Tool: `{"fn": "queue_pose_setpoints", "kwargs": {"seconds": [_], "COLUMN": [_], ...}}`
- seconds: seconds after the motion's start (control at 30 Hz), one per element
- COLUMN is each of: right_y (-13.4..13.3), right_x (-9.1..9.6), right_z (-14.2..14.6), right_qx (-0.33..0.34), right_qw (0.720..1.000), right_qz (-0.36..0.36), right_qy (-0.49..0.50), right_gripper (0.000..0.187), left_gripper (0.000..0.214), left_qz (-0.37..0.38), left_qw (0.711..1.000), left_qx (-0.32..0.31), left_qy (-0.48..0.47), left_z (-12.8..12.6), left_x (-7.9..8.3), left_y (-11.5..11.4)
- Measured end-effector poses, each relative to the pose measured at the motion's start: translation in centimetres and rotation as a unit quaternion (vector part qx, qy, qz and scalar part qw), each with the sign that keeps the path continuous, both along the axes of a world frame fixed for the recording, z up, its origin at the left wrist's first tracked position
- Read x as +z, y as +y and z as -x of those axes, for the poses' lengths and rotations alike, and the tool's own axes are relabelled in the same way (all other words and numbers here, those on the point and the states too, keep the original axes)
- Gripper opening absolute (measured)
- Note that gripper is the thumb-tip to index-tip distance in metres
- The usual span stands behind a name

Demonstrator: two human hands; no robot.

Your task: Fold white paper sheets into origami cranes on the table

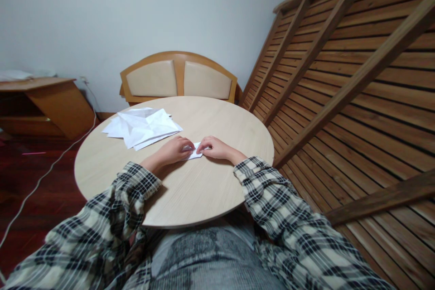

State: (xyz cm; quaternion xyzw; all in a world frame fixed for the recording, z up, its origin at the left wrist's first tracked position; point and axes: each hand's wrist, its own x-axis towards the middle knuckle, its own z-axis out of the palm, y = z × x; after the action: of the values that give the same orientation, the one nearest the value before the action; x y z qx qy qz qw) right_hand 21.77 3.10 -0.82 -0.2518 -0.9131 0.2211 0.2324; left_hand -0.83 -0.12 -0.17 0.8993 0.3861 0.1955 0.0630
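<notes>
A small folded piece of white paper (195, 154) lies on the round table (217, 190) between my two hands. My left hand (176, 149) grips its left side, with the fingers curled and pressed down on it. On the other side my right hand (215, 147) pinches the paper's right part between thumb and fingers. Both hands rest low on the tabletop, close together. Parts of the paper are covered by my fingers, so its full folded shape is hidden.
Creased white paper sheets (146, 124) lie in a loose stack at the table's back left. Behind the table stands a padded headboard (152, 79). Slatted wooden panels (340, 99) lean along the right. A wooden cabinet (57, 104) and a white cable (50, 167) are at the left.
</notes>
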Motion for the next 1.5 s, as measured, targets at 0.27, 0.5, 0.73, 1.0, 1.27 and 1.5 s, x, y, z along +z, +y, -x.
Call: {"fn": "queue_pose_setpoints", "kwargs": {"seconds": [0.27, 0.5, 0.73, 1.0, 1.27, 1.5], "right_y": [-0.9, -0.8, -0.9, -1.2, -0.5, -0.6], "right_x": [0.8, 0.8, 1.0, 1.3, 0.7, 0.6], "right_z": [0.0, -0.1, -0.2, -0.4, -0.3, -0.3], "right_qx": [0.015, 0.038, 0.03, 0.024, 0.036, 0.021], "right_qw": [1.0, 0.999, 0.999, 0.998, 0.999, 0.999], "right_qz": [-0.003, 0.007, 0.028, 0.038, 0.026, 0.042], "right_qy": [0.004, 0.004, -0.026, -0.039, -0.031, -0.02], "right_gripper": [0.02, 0.025, 0.031, 0.027, 0.022, 0.017], "left_gripper": [0.023, 0.022, 0.02, 0.02, 0.019, 0.019], "left_qz": [0.072, 0.067, -0.007, 0.013, 0.046, 0.044], "left_qw": [0.994, 0.991, 0.997, 0.998, 0.998, 0.998], "left_qx": [-0.067, -0.091, -0.063, -0.051, -0.033, -0.041], "left_qy": [-0.056, -0.065, -0.032, -0.018, -0.026, -0.026], "left_z": [-0.6, -0.8, -0.6, -0.5, -0.3, -0.2], "left_x": [0.0, -0.2, -0.3, 0.0, 0.1, 0.0], "left_y": [0.2, 0.3, 0.3, 0.3, 0.1, 0.1]}}
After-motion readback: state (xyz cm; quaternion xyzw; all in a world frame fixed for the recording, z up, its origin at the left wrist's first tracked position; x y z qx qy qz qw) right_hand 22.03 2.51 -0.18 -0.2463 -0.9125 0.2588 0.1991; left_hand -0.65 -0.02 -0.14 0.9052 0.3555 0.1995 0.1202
